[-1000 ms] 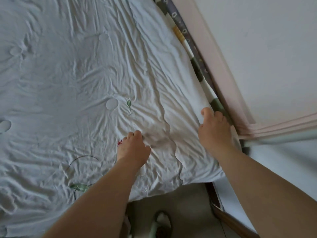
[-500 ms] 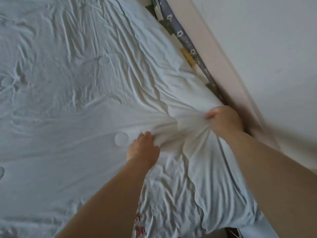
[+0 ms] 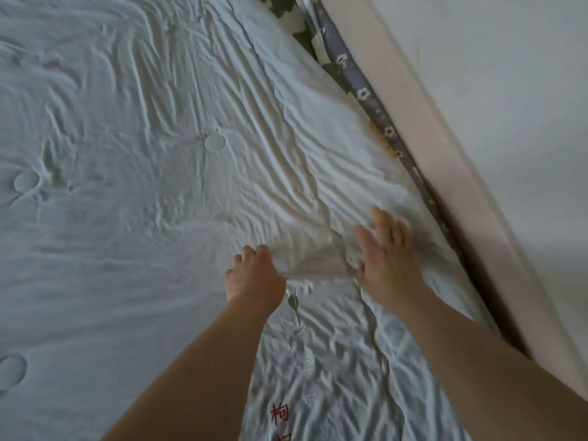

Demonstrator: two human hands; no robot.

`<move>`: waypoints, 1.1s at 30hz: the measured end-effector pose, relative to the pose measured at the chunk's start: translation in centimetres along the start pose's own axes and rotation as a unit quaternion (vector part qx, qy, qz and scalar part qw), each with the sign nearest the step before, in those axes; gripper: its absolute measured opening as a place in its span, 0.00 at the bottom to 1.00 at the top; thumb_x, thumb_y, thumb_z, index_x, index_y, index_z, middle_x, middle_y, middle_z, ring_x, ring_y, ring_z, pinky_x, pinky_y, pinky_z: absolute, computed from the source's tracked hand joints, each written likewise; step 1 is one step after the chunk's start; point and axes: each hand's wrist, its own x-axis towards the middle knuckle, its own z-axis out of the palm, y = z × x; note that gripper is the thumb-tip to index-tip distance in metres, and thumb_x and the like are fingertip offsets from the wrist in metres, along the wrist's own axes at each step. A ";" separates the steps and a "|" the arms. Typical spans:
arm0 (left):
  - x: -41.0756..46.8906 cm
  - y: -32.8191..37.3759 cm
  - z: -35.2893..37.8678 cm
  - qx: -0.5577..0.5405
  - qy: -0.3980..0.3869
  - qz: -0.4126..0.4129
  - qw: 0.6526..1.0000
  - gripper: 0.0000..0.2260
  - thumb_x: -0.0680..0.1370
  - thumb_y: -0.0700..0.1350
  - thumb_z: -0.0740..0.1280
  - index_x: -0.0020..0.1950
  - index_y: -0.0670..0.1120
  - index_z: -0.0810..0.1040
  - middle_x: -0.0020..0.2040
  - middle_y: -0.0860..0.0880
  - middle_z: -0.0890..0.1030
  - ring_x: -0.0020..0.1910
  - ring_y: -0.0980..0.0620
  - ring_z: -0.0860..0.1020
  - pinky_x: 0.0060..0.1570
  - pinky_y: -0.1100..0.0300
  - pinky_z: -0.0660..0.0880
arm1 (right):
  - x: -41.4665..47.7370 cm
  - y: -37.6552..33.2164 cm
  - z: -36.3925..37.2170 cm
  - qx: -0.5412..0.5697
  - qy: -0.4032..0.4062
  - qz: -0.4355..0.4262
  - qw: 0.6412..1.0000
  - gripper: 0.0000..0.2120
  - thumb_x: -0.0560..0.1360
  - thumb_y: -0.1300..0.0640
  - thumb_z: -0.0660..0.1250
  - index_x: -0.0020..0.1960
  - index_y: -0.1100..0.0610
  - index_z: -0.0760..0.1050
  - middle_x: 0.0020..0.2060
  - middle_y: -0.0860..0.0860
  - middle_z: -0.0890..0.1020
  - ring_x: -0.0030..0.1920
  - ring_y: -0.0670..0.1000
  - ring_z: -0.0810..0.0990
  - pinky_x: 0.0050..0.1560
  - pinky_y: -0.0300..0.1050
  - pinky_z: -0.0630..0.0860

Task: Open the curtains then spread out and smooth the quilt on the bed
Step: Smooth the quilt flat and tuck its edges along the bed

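White wall (image 3: 509, 90) and a pink bed rail (image 3: 423, 148) border the right side, where the wrinkled white quilt (image 3: 143, 218) lies spread across the bed. Clenched fingers of the left hand (image 3: 254, 276) grasp a bunched fold of it; the right hand (image 3: 389, 256) lies flat on it nearby, fingers released

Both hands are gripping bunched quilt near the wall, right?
Not quite. Only the left hand grips bunched quilt; the right hand lies flat on it, fingers straight, near the wall. The head view shows this.
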 end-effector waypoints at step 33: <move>16.0 4.6 -4.2 0.150 -0.080 -0.050 0.984 0.44 0.62 0.54 0.80 0.71 0.44 0.62 0.65 0.46 0.69 0.66 0.45 0.71 0.59 0.50 0.72 | 25.5 4.0 -2.4 0.120 -0.022 0.112 0.986 0.19 0.77 0.59 0.58 0.66 0.66 0.68 0.63 0.65 0.74 0.64 0.64 0.71 0.63 0.52 0.67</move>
